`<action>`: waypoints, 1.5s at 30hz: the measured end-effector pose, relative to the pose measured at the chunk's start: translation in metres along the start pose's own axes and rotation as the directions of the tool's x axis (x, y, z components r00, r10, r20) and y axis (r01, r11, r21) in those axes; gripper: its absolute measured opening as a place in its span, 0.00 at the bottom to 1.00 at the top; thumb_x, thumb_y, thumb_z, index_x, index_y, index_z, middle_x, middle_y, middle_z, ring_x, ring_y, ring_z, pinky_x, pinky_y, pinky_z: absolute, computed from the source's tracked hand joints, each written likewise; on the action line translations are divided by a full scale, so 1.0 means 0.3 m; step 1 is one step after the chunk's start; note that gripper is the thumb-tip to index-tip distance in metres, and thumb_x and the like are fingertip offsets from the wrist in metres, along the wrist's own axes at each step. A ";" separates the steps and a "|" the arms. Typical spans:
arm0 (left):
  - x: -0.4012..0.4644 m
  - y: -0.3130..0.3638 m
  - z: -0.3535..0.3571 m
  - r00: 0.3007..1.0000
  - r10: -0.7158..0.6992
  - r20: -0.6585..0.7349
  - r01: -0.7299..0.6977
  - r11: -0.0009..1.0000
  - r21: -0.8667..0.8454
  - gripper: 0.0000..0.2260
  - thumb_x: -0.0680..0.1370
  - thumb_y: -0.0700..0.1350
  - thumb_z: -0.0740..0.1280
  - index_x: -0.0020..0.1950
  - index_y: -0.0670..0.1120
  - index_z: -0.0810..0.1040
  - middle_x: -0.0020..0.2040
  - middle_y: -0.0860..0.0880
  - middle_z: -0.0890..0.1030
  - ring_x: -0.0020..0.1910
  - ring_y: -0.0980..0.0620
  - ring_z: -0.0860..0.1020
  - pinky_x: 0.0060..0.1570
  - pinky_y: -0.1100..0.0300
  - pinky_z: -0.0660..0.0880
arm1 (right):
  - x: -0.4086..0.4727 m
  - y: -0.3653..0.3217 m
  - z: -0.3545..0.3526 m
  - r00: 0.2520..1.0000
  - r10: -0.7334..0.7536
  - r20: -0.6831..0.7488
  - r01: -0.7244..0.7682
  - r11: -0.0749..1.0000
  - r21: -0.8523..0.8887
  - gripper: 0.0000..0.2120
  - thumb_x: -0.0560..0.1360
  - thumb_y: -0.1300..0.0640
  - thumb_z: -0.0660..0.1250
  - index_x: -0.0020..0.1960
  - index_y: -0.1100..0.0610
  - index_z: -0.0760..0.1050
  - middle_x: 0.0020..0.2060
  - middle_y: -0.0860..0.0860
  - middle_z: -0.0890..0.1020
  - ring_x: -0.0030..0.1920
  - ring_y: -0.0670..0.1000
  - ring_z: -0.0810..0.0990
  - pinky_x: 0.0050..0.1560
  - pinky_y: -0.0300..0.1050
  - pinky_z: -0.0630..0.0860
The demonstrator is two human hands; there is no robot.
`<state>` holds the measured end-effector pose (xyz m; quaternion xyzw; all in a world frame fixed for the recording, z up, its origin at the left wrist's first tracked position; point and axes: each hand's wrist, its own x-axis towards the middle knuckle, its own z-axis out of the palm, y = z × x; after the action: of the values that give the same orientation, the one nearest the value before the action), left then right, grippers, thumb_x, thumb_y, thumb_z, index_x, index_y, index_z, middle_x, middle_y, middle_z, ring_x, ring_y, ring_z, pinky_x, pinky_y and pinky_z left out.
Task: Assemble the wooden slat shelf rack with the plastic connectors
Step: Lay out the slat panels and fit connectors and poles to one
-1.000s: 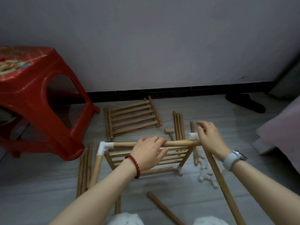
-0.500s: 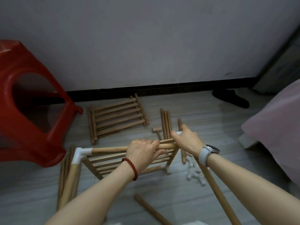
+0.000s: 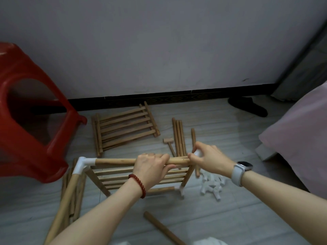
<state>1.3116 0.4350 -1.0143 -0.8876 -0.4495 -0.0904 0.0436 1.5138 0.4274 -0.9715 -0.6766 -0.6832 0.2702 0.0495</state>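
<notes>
The grey plank floor (image 3: 221,218) is carrying everything here. A flat slat panel (image 3: 123,128) is lying near the black skirting, with 3 dowels (image 3: 179,137) lying side by side to its right, 1 more dowel (image 3: 193,137) just beyond them, and a small wooden mallet (image 3: 168,141) between panel and dowels. A heap of white plastic connectors (image 3: 211,186) is sitting nearby. More dowels (image 3: 77,195) are lying bundled at the left, beside a red plastic stool (image 3: 31,138). A dark slipper (image 3: 247,106) is resting by the wall.
</notes>
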 end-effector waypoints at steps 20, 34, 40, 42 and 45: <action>0.011 0.045 0.000 0.986 -0.085 0.142 0.089 0.996 -0.023 0.19 0.79 0.63 0.50 0.55 0.53 0.73 0.48 0.54 0.80 0.46 0.52 0.78 0.38 0.59 0.66 | -0.054 -0.089 -0.313 0.964 -0.104 -0.246 0.074 0.989 -0.129 0.13 0.77 0.42 0.58 0.52 0.51 0.68 0.37 0.49 0.75 0.39 0.52 0.74 0.39 0.44 0.67; 0.013 0.046 -0.065 0.976 -0.202 0.084 0.214 0.962 -0.168 0.17 0.78 0.62 0.55 0.52 0.53 0.76 0.36 0.57 0.71 0.34 0.56 0.70 0.35 0.62 0.69 | -0.085 0.065 0.018 0.986 0.162 -0.033 -0.123 0.856 0.503 0.09 0.82 0.49 0.48 0.57 0.50 0.63 0.36 0.51 0.69 0.33 0.48 0.68 0.36 0.45 0.69; 0.028 0.041 -0.084 0.960 -0.248 0.131 0.264 0.957 -0.123 0.17 0.79 0.62 0.53 0.53 0.54 0.74 0.37 0.56 0.72 0.35 0.57 0.71 0.34 0.63 0.66 | -0.054 0.026 0.005 0.978 0.200 -0.053 -0.158 0.887 0.434 0.11 0.82 0.49 0.48 0.59 0.53 0.63 0.35 0.50 0.70 0.32 0.47 0.68 0.32 0.41 0.68; 0.027 0.041 -0.089 0.955 -0.259 0.142 0.276 0.954 -0.116 0.16 0.79 0.62 0.53 0.54 0.55 0.74 0.38 0.56 0.73 0.35 0.58 0.71 0.33 0.64 0.64 | -0.053 0.003 -0.001 0.980 0.194 -0.048 -0.157 0.897 0.412 0.09 0.82 0.50 0.48 0.58 0.52 0.62 0.37 0.49 0.71 0.31 0.46 0.69 0.28 0.37 0.67; 0.027 0.037 -0.095 0.956 -0.258 0.135 0.277 0.950 -0.145 0.16 0.79 0.62 0.53 0.53 0.55 0.74 0.38 0.56 0.74 0.36 0.57 0.72 0.33 0.64 0.65 | -0.057 -0.039 0.002 0.987 0.155 -0.029 -0.132 0.914 0.384 0.10 0.82 0.51 0.49 0.60 0.54 0.62 0.37 0.49 0.72 0.30 0.44 0.68 0.26 0.34 0.65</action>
<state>1.3218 0.4303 -0.9849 -0.8226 -0.5588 -0.0806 -0.0673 1.5045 0.4116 -0.9617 -0.7102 -0.5643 0.3803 0.1801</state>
